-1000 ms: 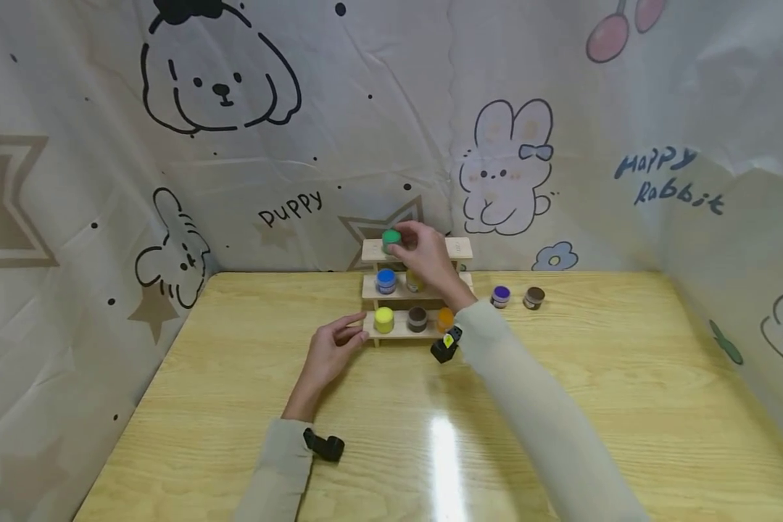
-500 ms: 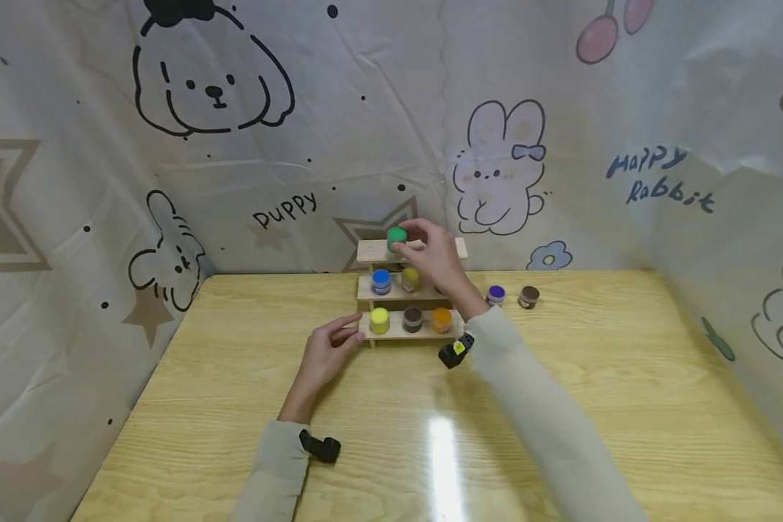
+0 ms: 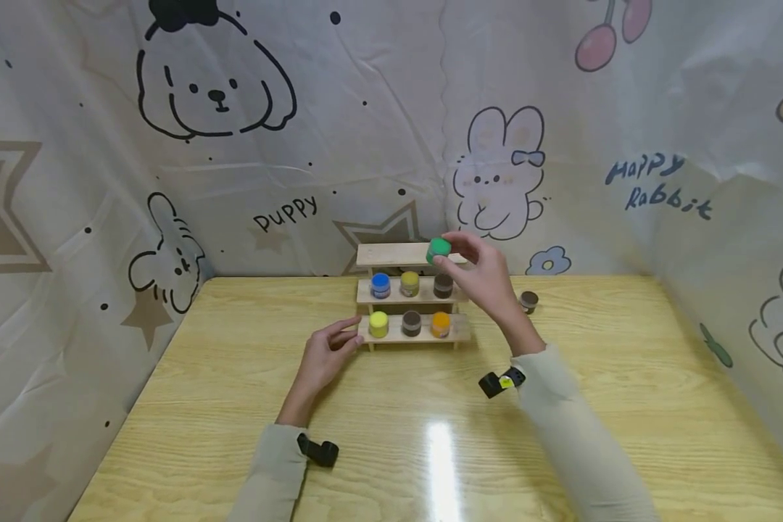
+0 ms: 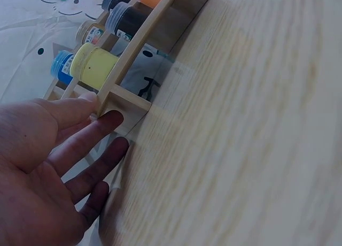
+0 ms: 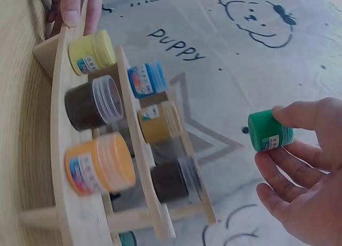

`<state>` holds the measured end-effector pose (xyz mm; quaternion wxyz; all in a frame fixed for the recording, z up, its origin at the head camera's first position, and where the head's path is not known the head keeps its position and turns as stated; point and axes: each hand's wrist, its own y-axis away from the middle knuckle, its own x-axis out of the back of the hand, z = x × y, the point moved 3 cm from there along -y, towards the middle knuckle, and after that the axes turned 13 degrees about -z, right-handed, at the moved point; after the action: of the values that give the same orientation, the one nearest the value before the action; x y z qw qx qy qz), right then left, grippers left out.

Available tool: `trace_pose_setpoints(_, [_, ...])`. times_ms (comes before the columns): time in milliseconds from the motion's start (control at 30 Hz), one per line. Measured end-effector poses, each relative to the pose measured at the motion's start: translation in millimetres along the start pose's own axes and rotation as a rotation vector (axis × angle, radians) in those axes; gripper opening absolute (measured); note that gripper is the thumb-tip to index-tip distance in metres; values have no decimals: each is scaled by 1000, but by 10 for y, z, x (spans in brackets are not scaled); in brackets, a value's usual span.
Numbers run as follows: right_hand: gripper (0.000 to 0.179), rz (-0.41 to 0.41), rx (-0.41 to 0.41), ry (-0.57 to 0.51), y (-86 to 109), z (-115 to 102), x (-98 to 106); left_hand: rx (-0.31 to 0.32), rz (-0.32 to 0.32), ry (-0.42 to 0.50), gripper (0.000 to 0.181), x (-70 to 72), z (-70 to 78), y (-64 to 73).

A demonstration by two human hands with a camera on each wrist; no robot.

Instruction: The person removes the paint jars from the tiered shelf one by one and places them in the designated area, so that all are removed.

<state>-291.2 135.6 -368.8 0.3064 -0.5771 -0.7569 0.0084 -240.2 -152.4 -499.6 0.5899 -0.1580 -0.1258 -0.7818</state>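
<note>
My right hand (image 3: 486,279) pinches a green paint jar (image 5: 264,131) between thumb and fingertips, up at the top tier's right part in the head view. A three-tier wooden display rack (image 3: 391,254) stands at the back of the table. My left hand (image 3: 325,355) holds the left end of its lowest tier, thumb on the shelf (image 4: 109,88) and index finger against the side. That tier carries a yellow jar (image 3: 378,325), a dark brown jar (image 3: 412,323) and an orange jar (image 3: 440,325). On the middle tier are a blue jar (image 3: 380,286), an ochre jar (image 3: 409,283) and another dark jar (image 3: 443,286).
One more dark jar (image 3: 528,301) stands on the wooden table (image 3: 391,435), right of the rack and partly behind my right wrist. A printed cloth (image 3: 391,145) hangs behind the table and along both sides. A teal item (image 5: 127,238) peeks out past the rack's end.
My right hand has carried the green jar from the top tier's left part over to its right part. The purple jar is now hidden behind that hand. The left hand stays put.
</note>
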Motion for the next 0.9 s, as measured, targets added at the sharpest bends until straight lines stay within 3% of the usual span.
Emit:
trace_pose_setpoints(300, [39,97,14,2,361,42,278,-9,2,4,39,23,18,0])
trace_pose_setpoints(633, [38,189,-20,24,703,274,566,-54,-21,29,40,6,31,-4])
trace_pose_setpoints(900, [40,287,-134,23,844,428,806,-50,-12,34,40,19,7,4])
